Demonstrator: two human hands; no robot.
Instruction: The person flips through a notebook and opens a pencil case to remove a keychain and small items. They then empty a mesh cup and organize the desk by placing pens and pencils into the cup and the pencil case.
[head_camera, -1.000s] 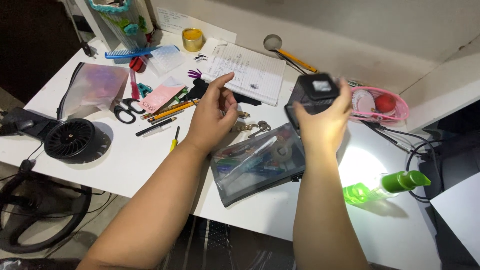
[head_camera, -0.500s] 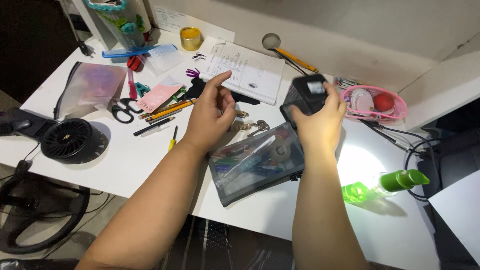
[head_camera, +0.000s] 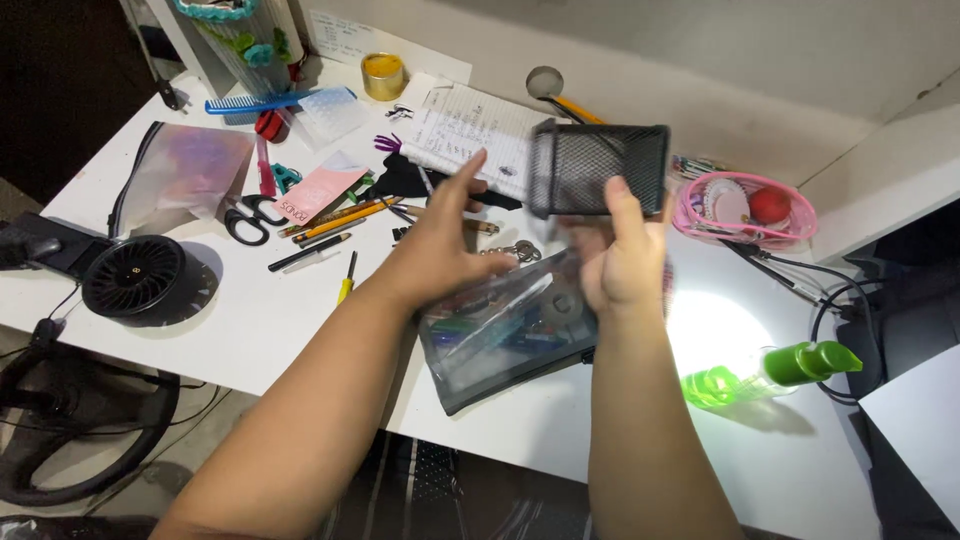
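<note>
My right hand (head_camera: 622, 258) grips a black wire-mesh pen cup (head_camera: 598, 168), held on its side above the white desk (head_camera: 250, 310) with its mouth toward the left. My left hand (head_camera: 440, 245) hovers open just left of it, fingers spread, over loose small items. A clear zip pencil pouch (head_camera: 508, 332) full of coloured pens lies under both hands. Keys (head_camera: 516, 252) rest between the hands.
Scissors (head_camera: 245, 218), pencils (head_camera: 345, 217) and a lined notepad (head_camera: 480, 130) lie at the back left. A black fan (head_camera: 135, 277) sits at the left edge. A pink basket (head_camera: 745, 208), cables (head_camera: 815, 290) and a green pump bottle (head_camera: 770, 372) are on the right.
My right hand turned the mesh cup from upright onto its side and lifted it leftward. My left hand opened and reached toward it. A few small items now lie near the notepad.
</note>
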